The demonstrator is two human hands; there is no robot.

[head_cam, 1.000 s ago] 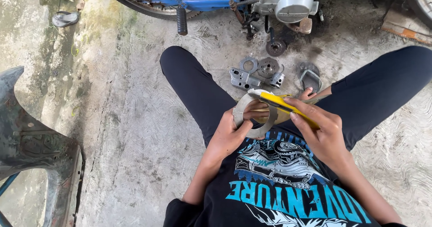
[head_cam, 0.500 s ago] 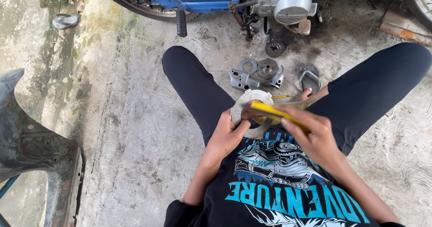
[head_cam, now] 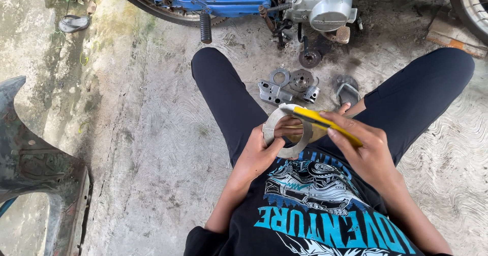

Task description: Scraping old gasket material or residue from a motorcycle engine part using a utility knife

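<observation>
2 hands meet over a flat metal ring (head_cam: 284,131), a pale grey disc with a wide round opening, held upright in front of the person's chest, between the raised knees. The left hand (head_cam: 262,152) is closed on the ring's lower left edge, thumb pressed on the near face and fingers curled through the opening. The right hand (head_cam: 368,152) is closed around a yellow-handled tool (head_cam: 325,124), which slants up and to the left so that its tip lies against the upper right of the ring.

Just beyond the ring, on the concrete floor (head_cam: 152,149) between the person's legs in dark trousers, lies a small cluster of metal parts: a grey bracket (head_cam: 272,92), a thin washer-like ring (head_cam: 279,76), a round toothed disc (head_cam: 301,80), a small ribbed cylinder (head_cam: 311,94) and a darker loop-shaped piece (head_cam: 348,90). Farther off stands a blue motorcycle (head_cam: 239,4), its silver engine case (head_cam: 325,7) facing the person, with 1 black foot peg (head_cam: 205,28) hanging down. A dark plastic body panel (head_cam: 35,164) lies at the far left.
</observation>
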